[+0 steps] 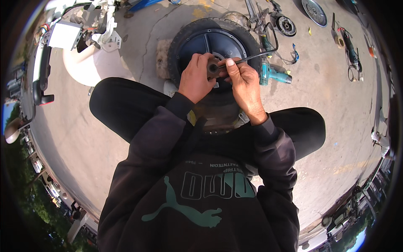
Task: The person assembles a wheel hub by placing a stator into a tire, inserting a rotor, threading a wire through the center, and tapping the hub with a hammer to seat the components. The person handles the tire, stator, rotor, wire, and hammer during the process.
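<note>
As left fingers (203, 61) curl round a brown part (214, 73), rod (258, 53) pinched between right fingers (233, 68)

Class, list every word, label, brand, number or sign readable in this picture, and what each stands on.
Dark sweatshirt: large and small printed lettering above a green leaping-animal figure; I won't copy the wording or name a brand.
Wheel hub: small pale marks, too small to read.
Teal power tool: any label is too small to read.
</note>
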